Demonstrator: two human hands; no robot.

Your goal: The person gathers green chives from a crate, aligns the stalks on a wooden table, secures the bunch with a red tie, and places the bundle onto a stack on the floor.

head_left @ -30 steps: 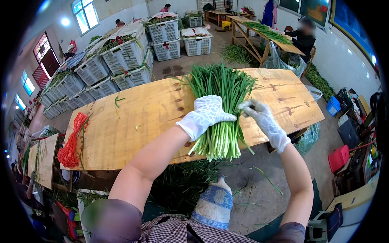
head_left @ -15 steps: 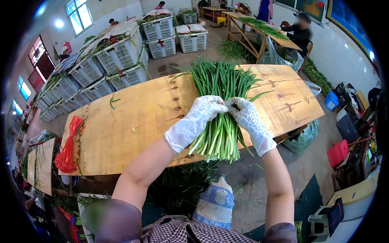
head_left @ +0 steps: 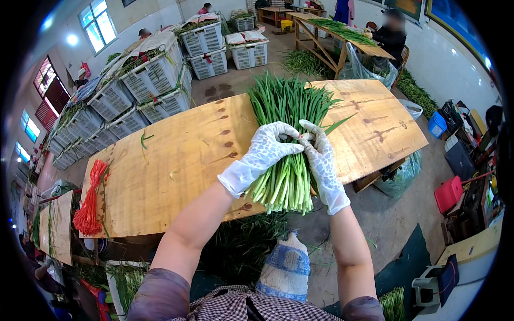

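Note:
A thick bunch of green garlic chives [head_left: 289,99] lies across the wooden board, its pale cut stems toward me and its leaf tips pointing away. Both my hands wear thin white patterned gloves and meet over the middle of the bunch. My left hand [head_left: 271,144] comes from the left with thumb and forefinger pinched. From the right, my right hand [head_left: 319,150] has its fingers bent close against the left fingertips. A small bit of red tie [head_left: 301,136] shows between them; most of it is hidden by the fingers.
On the board [head_left: 176,160], a bundle of red ties [head_left: 92,198] lies at the left end. Stacked white crates [head_left: 150,77] of greens stand beyond it. A person [head_left: 392,37] sits at another table [head_left: 342,33] at far right. A blue-and-white cloth-covered form [head_left: 286,267] is below me.
My fingertips have shifted: the right fingers now rise higher and the left thumb and forefinger are more separately visible. The chives stay in place on the board, and the view has tilted slightly.

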